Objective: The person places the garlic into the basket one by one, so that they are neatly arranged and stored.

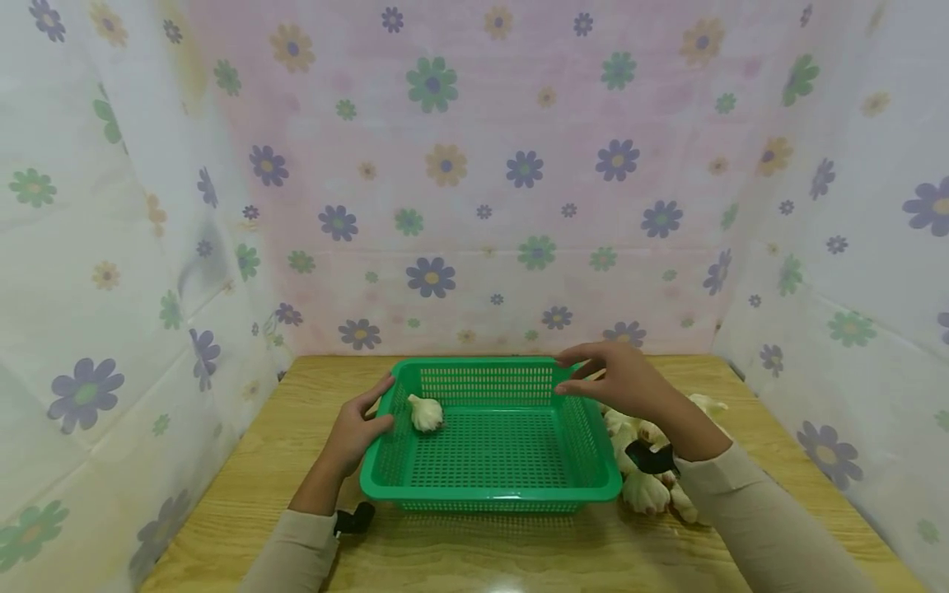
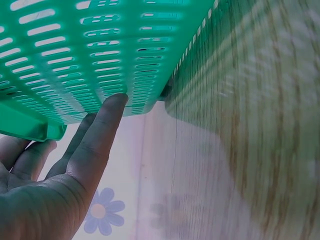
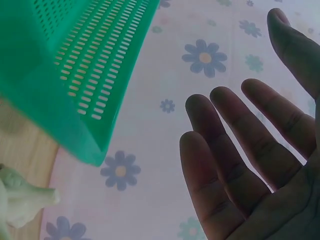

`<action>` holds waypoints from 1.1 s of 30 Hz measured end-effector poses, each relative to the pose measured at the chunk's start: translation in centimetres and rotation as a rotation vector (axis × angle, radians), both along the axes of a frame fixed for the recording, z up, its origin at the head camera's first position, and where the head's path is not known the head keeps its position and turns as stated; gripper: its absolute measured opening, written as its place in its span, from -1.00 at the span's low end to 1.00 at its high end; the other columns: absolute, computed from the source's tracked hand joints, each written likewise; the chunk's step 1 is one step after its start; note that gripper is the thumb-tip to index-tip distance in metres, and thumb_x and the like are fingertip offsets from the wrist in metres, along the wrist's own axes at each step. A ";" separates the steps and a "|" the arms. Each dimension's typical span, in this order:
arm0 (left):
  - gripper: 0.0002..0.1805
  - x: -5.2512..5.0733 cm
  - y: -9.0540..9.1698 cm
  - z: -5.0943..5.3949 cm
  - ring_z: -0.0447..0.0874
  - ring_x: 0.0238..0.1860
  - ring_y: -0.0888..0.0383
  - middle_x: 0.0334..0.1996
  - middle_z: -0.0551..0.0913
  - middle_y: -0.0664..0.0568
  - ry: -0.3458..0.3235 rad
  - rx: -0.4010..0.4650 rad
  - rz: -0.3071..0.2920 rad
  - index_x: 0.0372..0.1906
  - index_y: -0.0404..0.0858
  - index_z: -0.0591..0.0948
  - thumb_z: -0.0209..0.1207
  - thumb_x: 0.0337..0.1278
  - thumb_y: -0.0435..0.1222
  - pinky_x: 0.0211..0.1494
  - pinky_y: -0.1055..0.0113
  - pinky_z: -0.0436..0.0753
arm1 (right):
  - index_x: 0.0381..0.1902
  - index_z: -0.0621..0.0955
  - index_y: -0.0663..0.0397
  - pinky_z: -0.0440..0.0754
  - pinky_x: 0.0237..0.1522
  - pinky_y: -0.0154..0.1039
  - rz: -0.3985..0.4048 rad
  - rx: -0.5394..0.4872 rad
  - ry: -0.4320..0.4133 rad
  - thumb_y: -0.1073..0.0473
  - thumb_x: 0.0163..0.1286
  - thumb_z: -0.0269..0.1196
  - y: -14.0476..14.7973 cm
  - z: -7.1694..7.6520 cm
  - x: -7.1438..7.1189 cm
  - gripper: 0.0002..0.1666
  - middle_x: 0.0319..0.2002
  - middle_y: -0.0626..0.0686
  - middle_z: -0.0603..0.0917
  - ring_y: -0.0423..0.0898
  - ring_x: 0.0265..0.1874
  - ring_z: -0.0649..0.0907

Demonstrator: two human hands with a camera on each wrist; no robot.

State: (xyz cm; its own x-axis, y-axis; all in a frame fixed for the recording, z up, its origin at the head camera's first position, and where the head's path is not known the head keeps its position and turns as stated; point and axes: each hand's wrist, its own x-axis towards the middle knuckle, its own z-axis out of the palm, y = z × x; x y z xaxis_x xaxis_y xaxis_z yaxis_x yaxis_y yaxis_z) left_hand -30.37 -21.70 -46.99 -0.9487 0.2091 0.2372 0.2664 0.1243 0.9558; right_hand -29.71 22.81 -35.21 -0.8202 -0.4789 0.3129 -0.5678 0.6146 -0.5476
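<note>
A green plastic basket (image 1: 489,494) with slotted walls is in the middle of the wooden table. One garlic bulb (image 1: 426,413) lies inside it, near the left wall. My left hand (image 1: 352,430) holds the basket's left side, with the thumb over the rim. In the left wrist view, fingers (image 2: 100,135) reach along the slotted outer wall. My right hand (image 1: 619,379) is raised by the far right corner, fingers loosely extended. The right wrist view shows these fingers (image 3: 260,137) spread, holding nothing and apart from the basket.
Several garlic bulbs (image 1: 645,492) are heaped on the table right of the basket, partly hidden under my right forearm. Flower-patterned cloth (image 1: 474,206) rises behind the table and on both sides. Table surface (image 1: 282,461) shows left of the basket.
</note>
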 end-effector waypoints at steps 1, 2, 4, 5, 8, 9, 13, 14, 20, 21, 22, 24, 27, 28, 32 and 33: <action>-0.20 0.0 0.0 0.0 0.14 0.58 -0.29 0.68 0.04 -0.01 -0.002 -0.002 0.001 0.63 -0.16 0.24 0.09 0.30 -0.53 -0.25 0.27 0.60 | 0.26 0.68 -0.21 0.77 -0.13 -0.14 -0.007 -0.004 0.005 -0.22 0.28 0.44 0.4 -0.1 0.3 -0.39 0.19 0.00 0.73 -0.06 -0.03 0.79; -0.20 0.0 0.0 0.0 0.17 0.56 -0.30 0.68 0.05 0.01 -0.004 0.000 0.003 0.63 -0.16 0.24 0.09 0.30 -0.52 -0.26 0.27 0.60 | 0.26 0.68 -0.22 0.77 -0.13 -0.15 -0.014 -0.005 0.011 -0.21 0.29 0.44 0.8 -0.3 0.5 -0.39 0.19 0.00 0.73 -0.07 -0.03 0.79; -0.20 -0.2 0.0 0.0 0.20 0.55 -0.30 0.67 0.06 0.02 -0.003 -0.001 0.004 0.63 -0.16 0.24 0.10 0.29 -0.52 -0.27 0.27 0.61 | 0.26 0.67 -0.25 0.76 -0.14 -0.19 -0.042 0.000 0.017 -0.22 0.28 0.43 1.8 -0.6 1.0 -0.40 0.18 -0.03 0.73 -0.09 -0.04 0.79; -0.20 -0.2 0.1 0.1 0.20 0.55 -0.30 0.67 0.07 0.03 -0.001 -0.002 0.005 0.63 -0.17 0.24 0.09 0.29 -0.52 -0.27 0.27 0.61 | 0.26 0.67 -0.25 0.76 -0.14 -0.19 -0.050 0.004 0.022 -0.22 0.29 0.43 2.2 -0.7 1.3 -0.40 0.18 -0.03 0.73 -0.08 -0.04 0.79; -0.19 -0.4 0.1 0.2 0.19 0.56 -0.28 0.67 0.08 0.04 0.007 -0.005 0.011 0.62 -0.17 0.25 0.10 0.27 -0.53 -0.26 0.27 0.61 | 0.27 0.66 -0.27 0.76 -0.15 -0.18 -0.093 0.018 0.013 -0.25 0.30 0.41 3.6 -1.1 2.1 -0.39 0.19 -0.02 0.72 -0.07 -0.03 0.79; -0.19 -0.5 0.2 0.2 0.16 0.57 -0.27 0.67 0.08 0.02 0.012 -0.008 0.012 0.62 -0.17 0.25 0.10 0.27 -0.53 -0.26 0.28 0.61 | 0.27 0.66 -0.28 0.76 -0.15 -0.18 -0.109 0.017 0.003 -0.26 0.30 0.40 4.0 -1.2 2.4 -0.39 0.19 -0.03 0.72 -0.06 -0.03 0.79; -0.19 -0.6 0.2 0.4 0.15 0.58 -0.28 0.67 0.07 0.00 0.016 -0.009 0.013 0.62 -0.17 0.25 0.10 0.27 -0.53 -0.24 0.28 0.62 | 0.27 0.66 -0.29 0.75 -0.14 -0.21 -0.152 0.010 -0.010 -0.24 0.34 0.38 5.8 -1.7 3.6 -0.43 0.20 -0.01 0.71 -0.03 -0.02 0.78; -0.19 -0.6 0.2 0.4 0.17 0.57 -0.29 0.67 0.08 0.01 0.013 -0.005 0.012 0.62 -0.17 0.25 0.10 0.27 -0.53 -0.24 0.27 0.62 | 0.27 0.66 -0.27 0.75 -0.14 -0.23 -0.154 0.007 -0.007 -0.21 0.36 0.38 6.2 -1.8 3.9 -0.45 0.20 0.00 0.71 -0.03 -0.02 0.78; -0.19 -0.5 0.3 0.4 0.25 0.52 -0.34 0.68 0.05 0.00 -0.001 0.008 -0.003 0.63 -0.18 0.24 0.10 0.26 -0.52 -0.22 0.28 0.65 | 0.25 0.68 -0.19 0.74 -0.17 -0.30 -0.163 -0.010 0.013 -0.07 0.39 0.40 8.4 -3.2 5.1 -0.51 0.17 0.06 0.73 -0.13 -0.07 0.80; -0.19 -0.5 0.3 0.4 0.26 0.51 -0.35 0.68 0.04 -0.01 -0.003 0.009 -0.006 0.63 -0.19 0.24 0.10 0.26 -0.52 -0.22 0.27 0.65 | 0.25 0.68 -0.18 0.74 -0.18 -0.30 -0.164 -0.017 0.011 -0.05 0.39 0.40 8.7 -3.4 5.3 -0.51 0.16 0.06 0.74 -0.18 -0.07 0.79; -0.19 -0.5 0.3 0.4 0.28 0.50 -0.36 0.68 0.04 -0.01 -0.007 0.009 -0.008 0.63 -0.18 0.24 0.10 0.26 -0.52 -0.21 0.27 0.66 | 0.24 0.68 -0.17 0.74 -0.17 -0.30 -0.167 -0.025 0.010 -0.03 0.38 0.41 9.1 -3.7 5.5 -0.52 0.15 0.07 0.74 -0.22 -0.08 0.79; -0.19 -0.4 0.2 0.3 0.27 0.51 -0.36 0.68 0.04 0.01 -0.011 0.009 -0.006 0.63 -0.17 0.24 0.10 0.26 -0.51 -0.20 0.26 0.67 | 0.24 0.68 -0.17 0.74 -0.17 -0.29 -0.172 -0.041 0.011 0.00 0.38 0.41 9.7 -4.1 5.8 -0.52 0.15 0.07 0.74 -0.29 -0.08 0.77; -0.18 -0.3 0.2 0.2 0.16 0.57 -0.34 0.68 0.05 0.02 -0.011 -0.002 0.003 0.63 -0.16 0.25 0.10 0.26 -0.51 -0.19 0.27 0.65 | 0.25 0.68 -0.13 0.74 -0.18 -0.29 -0.167 -0.055 0.011 0.05 0.40 0.40 10.5 -4.8 6.4 -0.54 0.16 0.10 0.73 -0.32 -0.08 0.75; -0.18 -0.3 0.2 0.2 0.13 0.58 -0.33 0.68 0.06 0.03 -0.012 -0.004 0.006 0.63 -0.16 0.25 0.10 0.26 -0.51 -0.18 0.27 0.65 | 0.25 0.68 -0.13 0.75 -0.18 -0.29 -0.169 -0.059 0.007 0.06 0.40 0.40 10.7 -5.0 6.5 -0.54 0.16 0.09 0.73 -0.32 -0.08 0.75; -0.18 0.0 0.1 0.1 0.06 0.61 -0.31 0.67 0.07 0.04 -0.014 -0.005 0.015 0.63 -0.16 0.25 0.11 0.24 -0.52 -0.18 0.27 0.65 | 0.26 0.68 -0.07 0.75 -0.18 -0.29 -0.168 -0.080 -0.035 0.10 0.41 0.39 11.9 -6.0 7.1 -0.54 0.15 0.02 0.72 -0.32 -0.04 0.74; -0.17 0.0 0.1 0.1 0.06 0.61 -0.32 0.67 0.07 0.04 -0.015 -0.004 0.015 0.63 -0.16 0.25 0.10 0.24 -0.52 -0.18 0.27 0.64 | 0.26 0.67 -0.05 0.75 -0.18 -0.29 -0.169 -0.085 -0.048 0.10 0.41 0.39 12.2 -6.3 7.2 -0.53 0.15 -0.03 0.72 -0.35 -0.03 0.73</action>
State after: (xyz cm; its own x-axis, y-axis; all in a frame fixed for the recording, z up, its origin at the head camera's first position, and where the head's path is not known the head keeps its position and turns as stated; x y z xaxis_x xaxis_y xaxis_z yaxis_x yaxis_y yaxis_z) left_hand -30.37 -21.62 -46.88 -0.9551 0.1958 0.2224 0.2504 0.1318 0.9591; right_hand -22.50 35.05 -41.47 -0.9018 -0.3063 0.3050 -0.4322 0.6493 -0.6258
